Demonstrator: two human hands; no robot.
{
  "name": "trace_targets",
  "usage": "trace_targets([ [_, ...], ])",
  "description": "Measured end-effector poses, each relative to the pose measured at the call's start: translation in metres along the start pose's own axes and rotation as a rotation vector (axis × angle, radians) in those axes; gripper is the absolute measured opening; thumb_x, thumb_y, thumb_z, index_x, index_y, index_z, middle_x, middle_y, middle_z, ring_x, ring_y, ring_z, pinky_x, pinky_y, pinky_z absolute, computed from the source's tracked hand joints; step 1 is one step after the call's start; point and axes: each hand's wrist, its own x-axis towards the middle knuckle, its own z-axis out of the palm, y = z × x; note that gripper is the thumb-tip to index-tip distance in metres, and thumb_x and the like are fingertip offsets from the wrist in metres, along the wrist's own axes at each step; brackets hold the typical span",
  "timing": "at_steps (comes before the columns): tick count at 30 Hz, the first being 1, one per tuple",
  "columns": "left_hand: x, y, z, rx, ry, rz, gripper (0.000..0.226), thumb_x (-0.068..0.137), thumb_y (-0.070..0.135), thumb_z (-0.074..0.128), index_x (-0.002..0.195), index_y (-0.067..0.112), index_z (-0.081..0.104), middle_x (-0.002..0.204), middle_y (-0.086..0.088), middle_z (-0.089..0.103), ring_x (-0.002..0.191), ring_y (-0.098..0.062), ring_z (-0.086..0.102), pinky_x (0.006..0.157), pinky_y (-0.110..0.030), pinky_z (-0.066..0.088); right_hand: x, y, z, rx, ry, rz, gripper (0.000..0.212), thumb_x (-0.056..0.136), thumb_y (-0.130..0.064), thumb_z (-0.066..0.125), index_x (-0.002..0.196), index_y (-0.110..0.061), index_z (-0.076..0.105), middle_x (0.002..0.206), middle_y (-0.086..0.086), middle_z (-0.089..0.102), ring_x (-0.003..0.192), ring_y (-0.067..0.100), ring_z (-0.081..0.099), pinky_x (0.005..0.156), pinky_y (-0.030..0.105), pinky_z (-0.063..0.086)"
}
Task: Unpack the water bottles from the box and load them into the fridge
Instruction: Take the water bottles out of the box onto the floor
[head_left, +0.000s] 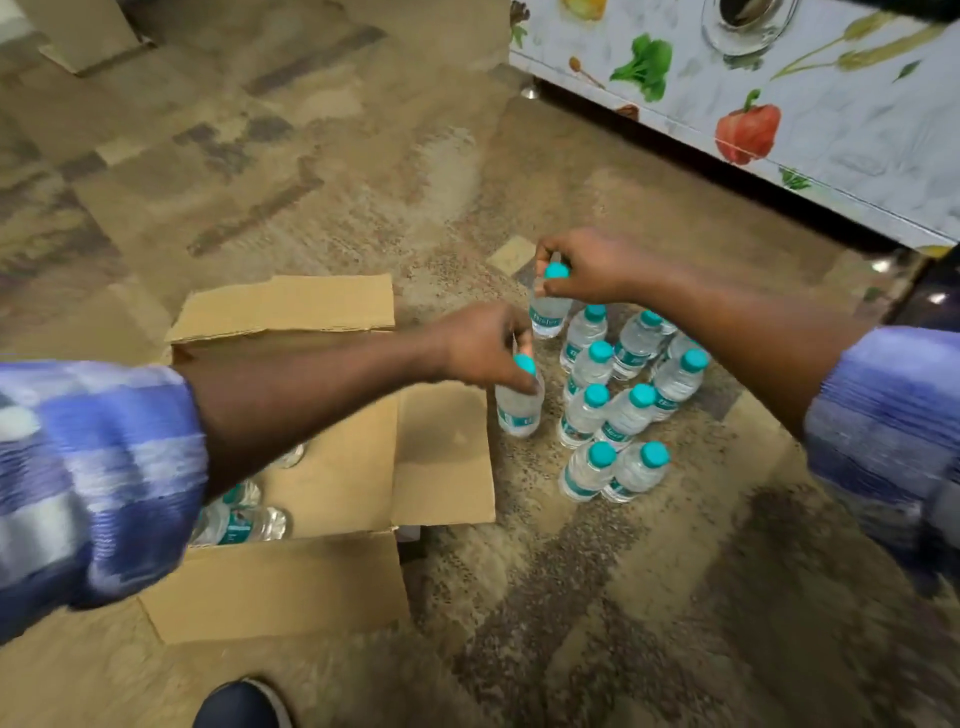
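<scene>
An open cardboard box (332, 467) sits on the carpet at lower left, with a few clear water bottles (244, 525) lying inside, partly hidden by my left arm. My left hand (483, 343) grips a teal-capped bottle (519, 410) by its neck, just right of the box flap. My right hand (587, 265) pinches the cap end of another bottle (548, 314) a little farther away. Several upright bottles (618, 415) with teal caps stand in a cluster on the carpet to the right of both held bottles.
A table covered with a vegetable-print cloth (779, 119) fills the upper right, a glass vessel (748, 21) on it. A table foot (531, 93) stands at its left corner. My shoe (244, 706) shows at the bottom. Another cardboard piece (88, 41) lies at upper left.
</scene>
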Motion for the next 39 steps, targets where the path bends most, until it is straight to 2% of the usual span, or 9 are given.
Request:
trace_targets([
  [3,0.012,-0.002,0.044,0.113,-0.003,-0.014,0.033,0.075,0.032,0.083,0.094,0.016,0.062,0.075,0.005,0.059,0.067,-0.011,0.052,0.052,-0.026,0.037,-0.003,0.008,0.026,-0.006,-0.029,0.013,0.028,0.087,-0.034,0.071,0.109,-0.02,0.061,0.101,0.002,0.063,0.09,0.02,0.055,0.071,0.029,0.037],
  [6,0.021,-0.003,0.072,0.114,0.013,-0.036,0.038,0.074,0.035,0.083,0.098,0.012,0.065,0.088,-0.003,0.066,0.078,-0.02,0.058,0.063,-0.031,0.044,-0.004,0.012,0.045,-0.061,-0.107,0.01,0.029,0.086,-0.037,0.072,0.108,-0.02,0.061,0.102,0.004,0.065,0.09,0.022,0.056,0.073,0.032,0.044],
  [14,0.036,-0.002,0.099,-0.019,0.105,-0.058,0.033,0.075,0.028,0.081,0.097,0.012,0.065,0.086,0.0,0.065,0.077,-0.017,0.057,0.067,-0.03,0.046,-0.001,0.01,0.065,-0.273,-0.295,-0.004,0.031,0.086,-0.046,0.068,0.104,-0.023,0.059,0.1,0.002,0.064,0.087,0.021,0.05,0.084,0.038,0.042],
  [19,0.037,-0.012,0.099,-0.005,0.067,-0.08,0.037,0.077,0.032,0.08,0.104,0.012,0.062,0.09,-0.001,0.065,0.077,-0.018,0.057,0.069,-0.032,0.048,0.001,0.005,0.059,-0.353,-0.299,0.002,0.034,0.089,-0.046,0.064,0.112,-0.021,0.059,0.105,0.002,0.065,0.088,0.02,0.049,0.076,0.034,0.038],
  [25,0.03,-0.022,0.048,-0.077,-0.185,-0.184,0.037,0.082,0.037,0.076,0.107,0.015,0.061,0.092,-0.009,0.074,0.069,-0.021,0.069,0.066,-0.031,0.053,0.002,-0.006,0.048,-0.501,-0.305,0.014,0.041,0.089,-0.052,0.061,0.116,-0.021,0.06,0.11,0.002,0.065,0.1,0.023,0.057,0.087,0.038,0.047],
  [28,0.018,-0.037,-0.001,0.055,-0.299,-0.234,0.038,0.085,0.04,0.073,0.107,0.01,0.063,0.097,-0.009,0.075,0.085,-0.025,0.074,0.068,-0.032,0.052,0.006,-0.026,0.04,-0.525,-0.212,-0.059,0.039,0.089,-0.052,0.061,0.112,-0.021,0.063,0.108,0.003,0.066,0.096,0.023,0.058,0.078,0.034,0.049],
  [31,0.003,-0.062,-0.049,0.257,-0.327,-0.334,0.035,0.089,0.042,0.068,0.105,0.012,0.064,0.1,-0.009,0.073,0.091,-0.027,0.071,0.07,-0.033,0.052,0.007,-0.062,0.035,-0.428,-0.176,-0.161,0.035,0.09,-0.048,0.06,0.113,-0.021,0.062,0.109,0.005,0.064,0.094,0.024,0.057,0.07,0.031,0.04],
  [36,-0.029,-0.129,-0.098,0.509,-0.35,-0.579,0.045,0.089,0.052,0.062,0.107,0.011,0.064,0.098,-0.008,0.07,0.084,-0.023,0.067,0.069,-0.031,0.052,0.007,-0.159,0.056,-0.217,-0.298,-0.379,0.032,0.087,-0.05,0.063,0.107,-0.025,0.064,0.097,-0.001,0.063,0.096,0.024,0.061,0.074,0.032,0.049],
  [39,-0.05,-0.169,-0.1,0.577,-0.384,-0.656,0.046,0.087,0.05,0.064,0.107,0.008,0.067,0.093,-0.007,0.071,0.081,-0.023,0.068,0.07,-0.035,0.056,0.002,-0.228,0.086,-0.07,-0.327,-0.524,0.033,0.088,-0.049,0.063,0.11,-0.024,0.066,0.103,0.0,0.068,0.097,0.022,0.062,0.081,0.033,0.051],
])
